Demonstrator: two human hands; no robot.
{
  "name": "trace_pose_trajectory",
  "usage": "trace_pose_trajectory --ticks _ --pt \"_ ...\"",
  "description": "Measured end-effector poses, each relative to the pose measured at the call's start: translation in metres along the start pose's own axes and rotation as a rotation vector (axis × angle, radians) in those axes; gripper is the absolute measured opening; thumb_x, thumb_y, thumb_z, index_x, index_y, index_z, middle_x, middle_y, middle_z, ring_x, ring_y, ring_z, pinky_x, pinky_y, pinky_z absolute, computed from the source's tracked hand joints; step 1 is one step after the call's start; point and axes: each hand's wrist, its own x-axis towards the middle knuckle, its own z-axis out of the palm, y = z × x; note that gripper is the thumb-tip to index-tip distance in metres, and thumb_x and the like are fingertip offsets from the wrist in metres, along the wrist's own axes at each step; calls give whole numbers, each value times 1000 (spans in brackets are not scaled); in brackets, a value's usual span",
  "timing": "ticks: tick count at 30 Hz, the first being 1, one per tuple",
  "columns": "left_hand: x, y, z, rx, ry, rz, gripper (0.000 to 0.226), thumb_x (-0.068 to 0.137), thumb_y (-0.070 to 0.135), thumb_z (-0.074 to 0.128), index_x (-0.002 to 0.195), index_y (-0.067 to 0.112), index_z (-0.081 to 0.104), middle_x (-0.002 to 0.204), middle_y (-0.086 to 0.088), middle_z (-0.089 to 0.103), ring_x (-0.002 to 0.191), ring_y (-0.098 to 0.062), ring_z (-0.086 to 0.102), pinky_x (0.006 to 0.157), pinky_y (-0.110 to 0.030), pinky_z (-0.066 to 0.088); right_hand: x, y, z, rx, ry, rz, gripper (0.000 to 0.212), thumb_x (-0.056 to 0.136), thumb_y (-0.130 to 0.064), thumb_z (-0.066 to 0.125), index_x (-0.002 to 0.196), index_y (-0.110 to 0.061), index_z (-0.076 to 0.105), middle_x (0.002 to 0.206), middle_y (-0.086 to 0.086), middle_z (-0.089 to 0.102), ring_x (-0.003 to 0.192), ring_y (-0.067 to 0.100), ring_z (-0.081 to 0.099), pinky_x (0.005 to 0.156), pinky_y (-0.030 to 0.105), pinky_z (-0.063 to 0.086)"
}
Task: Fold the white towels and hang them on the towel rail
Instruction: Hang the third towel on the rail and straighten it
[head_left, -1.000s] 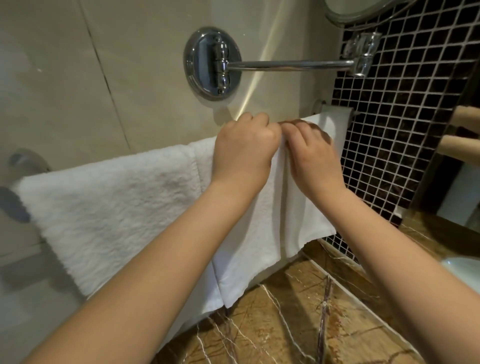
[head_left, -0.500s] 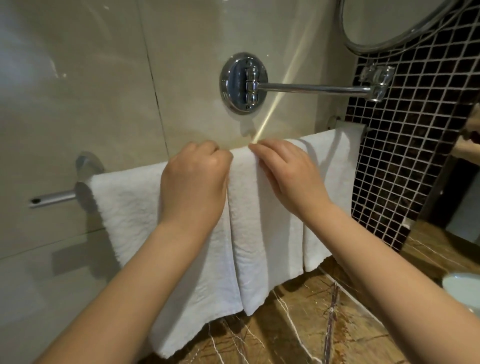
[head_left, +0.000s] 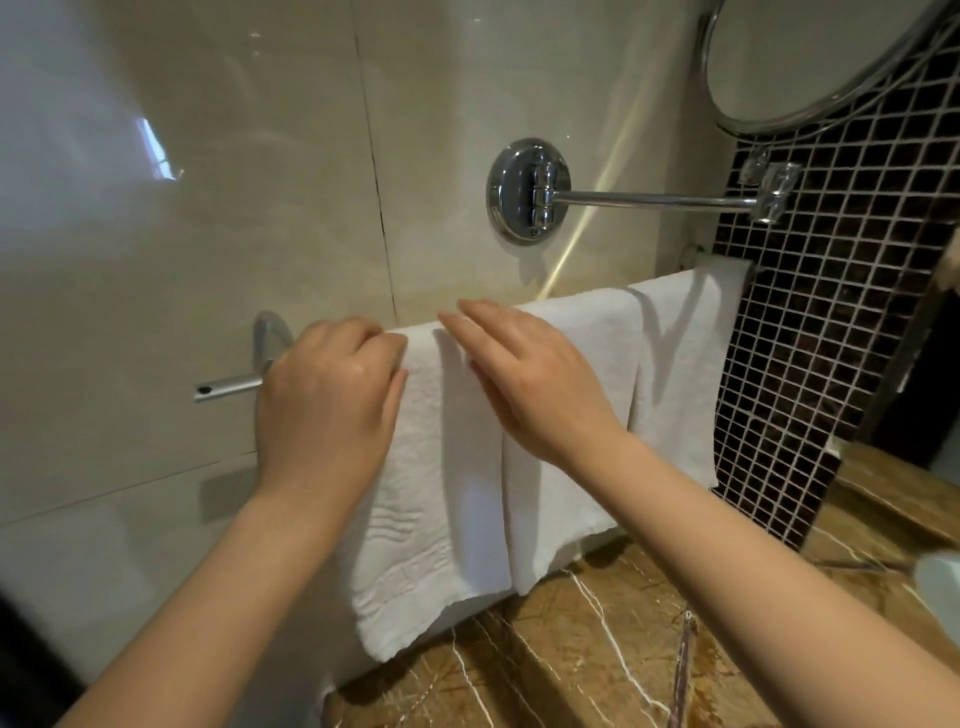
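Three folded white towels hang side by side on the chrome towel rail (head_left: 228, 387): a textured left towel (head_left: 431, 509), a middle towel (head_left: 582, 332) and a right towel (head_left: 680, 364). My left hand (head_left: 332, 400) sits at the left towel's top left corner, fingers curled over the towel and the rail, thumb against the cloth. My right hand (head_left: 530, 384) lies flat with straight fingers across the top of the left and middle towels. The rail is hidden under the towels except for its left end and bracket (head_left: 267, 338).
A chrome wall mount (head_left: 527, 192) with a swing arm carries a round mirror (head_left: 805, 62) above the towels. Black mosaic tiles (head_left: 841, 312) cover the right wall. A brown marble counter (head_left: 597, 649) lies below, with a basin rim (head_left: 940, 582) at the right edge.
My hands, close together at the middle towel before, have spread apart. My left hand went left to the left towel's corner, and my right hand has flattened on the towel tops.
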Motion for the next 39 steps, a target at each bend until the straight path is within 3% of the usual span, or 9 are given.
trace_pose_trajectory --ticks 7,14,20,22,25,29,39 --pt "-5 -4 0 -22 22 7 16 78 13 59 90 9 70 90 -10 67 80 -34 60 63 -40 49 -1 -8 8 -11 -31 31 43 87 0 58 130 0 57 130 18 59 120 35 56 98 44 47" --pt "-17 -12 -8 -31 4 -33 19 77 1 70 95 6 70 95 -12 68 86 -33 62 58 -39 50 -19 15 -3 -22 -97 222 53 94 -22 33 141 -3 44 144 14 47 136 30 41 112 44 35" --pt "-12 -9 -9 15 -46 -46 14 74 0 69 87 6 68 88 -11 66 81 -33 60 58 -39 48 -23 26 -9 -34 -140 227 53 94 -23 33 142 -4 43 146 13 46 137 28 40 111 36 31" --pt "-11 -6 -9 17 -56 -58 14 72 -1 69 85 5 67 87 -11 64 80 -33 59 58 -39 47 -25 37 -14 -61 -93 311 51 93 -19 36 141 -4 43 146 14 45 137 28 39 112 40 30" --pt "-11 -6 -9 23 -60 -58 17 71 -3 70 85 6 67 86 -10 64 79 -32 59 56 -37 46 -30 69 -26 -121 -88 589 51 94 -9 41 144 -3 36 150 15 37 141 28 31 115 44 29" --pt "-11 -8 -9 23 -49 -40 19 70 -3 71 87 6 68 87 -10 65 79 -33 60 55 -37 47 -32 105 -37 -146 -242 697 48 92 -7 39 141 -2 39 148 16 37 135 33 37 103 47 42" --pt "-10 -10 -5 42 -36 -25 20 68 -6 71 85 5 67 84 -11 64 76 -33 59 55 -38 48 -27 115 -50 -126 -435 681 60 87 -3 41 146 -7 31 153 13 31 132 33 40 93 45 46"
